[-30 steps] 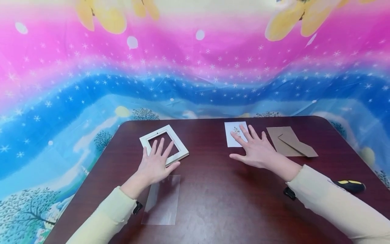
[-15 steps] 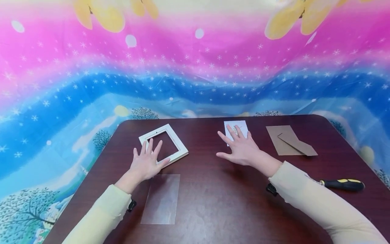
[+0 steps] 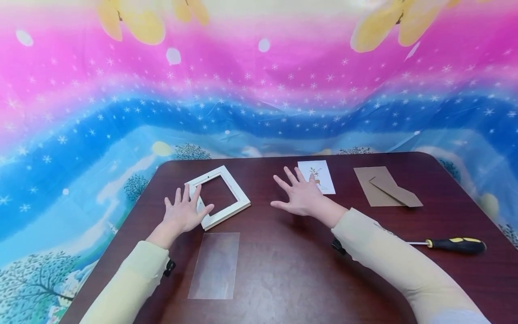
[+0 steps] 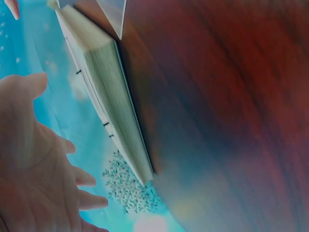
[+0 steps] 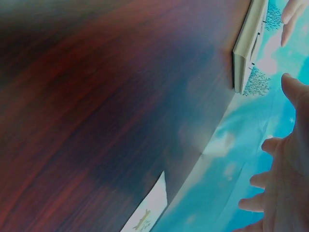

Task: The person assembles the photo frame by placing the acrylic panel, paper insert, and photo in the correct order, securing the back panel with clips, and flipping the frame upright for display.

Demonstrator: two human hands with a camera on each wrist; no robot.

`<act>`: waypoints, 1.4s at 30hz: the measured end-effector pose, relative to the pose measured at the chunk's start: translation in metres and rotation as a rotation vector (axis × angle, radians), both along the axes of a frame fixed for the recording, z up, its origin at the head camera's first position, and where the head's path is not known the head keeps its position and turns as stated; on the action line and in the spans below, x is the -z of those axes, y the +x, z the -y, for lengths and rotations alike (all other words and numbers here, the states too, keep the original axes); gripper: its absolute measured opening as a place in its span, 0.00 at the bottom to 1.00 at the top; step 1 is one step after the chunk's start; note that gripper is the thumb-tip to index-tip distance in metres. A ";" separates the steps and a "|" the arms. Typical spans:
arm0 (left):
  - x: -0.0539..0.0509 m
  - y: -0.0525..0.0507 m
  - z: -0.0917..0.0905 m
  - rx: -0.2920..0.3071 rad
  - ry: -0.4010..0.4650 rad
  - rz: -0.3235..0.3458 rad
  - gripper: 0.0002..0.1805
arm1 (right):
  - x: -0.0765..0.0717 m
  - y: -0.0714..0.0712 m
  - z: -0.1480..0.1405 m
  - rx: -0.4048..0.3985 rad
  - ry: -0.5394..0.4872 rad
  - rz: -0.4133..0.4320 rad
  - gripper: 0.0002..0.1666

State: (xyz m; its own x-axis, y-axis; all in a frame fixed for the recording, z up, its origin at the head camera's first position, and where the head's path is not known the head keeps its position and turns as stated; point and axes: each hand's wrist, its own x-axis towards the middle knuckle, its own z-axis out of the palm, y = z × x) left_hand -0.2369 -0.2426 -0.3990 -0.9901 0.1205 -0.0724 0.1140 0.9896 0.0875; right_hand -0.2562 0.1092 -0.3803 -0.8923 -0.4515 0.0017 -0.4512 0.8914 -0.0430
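Note:
My left hand (image 3: pixel 180 215) hovers with spread fingers at the left side of a white picture frame (image 3: pixel 238 193), covering part of its left edge in the head view. Over the table's middle, my right hand (image 3: pixel 301 196) is also spread out, its fingers partly in front of a white card with a plant drawing (image 3: pixel 326 177). Neither hand holds anything. Seen side-on in the left wrist view, the picture frame (image 4: pixel 108 79) lies flat, apart from the left palm. A clear plastic sheet (image 3: pixel 216 265) lies just in front of the frame.
A brown backing board with a stand leg (image 3: pixel 374 182) lies at the back right. Nearer, a screwdriver with a black and yellow handle (image 3: pixel 457 245) has its shaft partly behind the right sleeve. The dark wooden table (image 3: pixel 283 279) ends at a patterned cloth backdrop (image 3: pixel 259 90).
Both hands have drifted left, fingers still spread. The right hand has moved away from the backing board, uncovering more of the card and the screwdriver's shaft. The objects stay in place.

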 end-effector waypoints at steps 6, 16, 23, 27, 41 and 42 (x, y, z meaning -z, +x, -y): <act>-0.001 -0.006 0.007 -0.055 0.001 0.058 0.51 | -0.004 -0.009 0.019 -0.003 0.008 0.018 0.50; -0.002 -0.013 0.011 -0.161 0.042 0.142 0.56 | -0.003 -0.025 0.058 -0.009 -0.046 0.076 0.46; 0.000 -0.018 0.009 -0.222 0.081 0.181 0.59 | 0.007 -0.032 0.084 0.023 -0.041 0.112 0.43; 0.001 -0.018 0.006 -0.238 0.070 0.183 0.59 | 0.013 -0.032 0.096 0.050 -0.055 0.140 0.43; 0.008 -0.025 0.002 -0.275 0.024 0.225 0.55 | 0.030 -0.028 0.116 0.140 -0.208 0.219 0.41; 0.008 -0.025 0.002 -0.279 0.035 0.233 0.55 | 0.031 -0.027 0.116 0.145 -0.218 0.218 0.40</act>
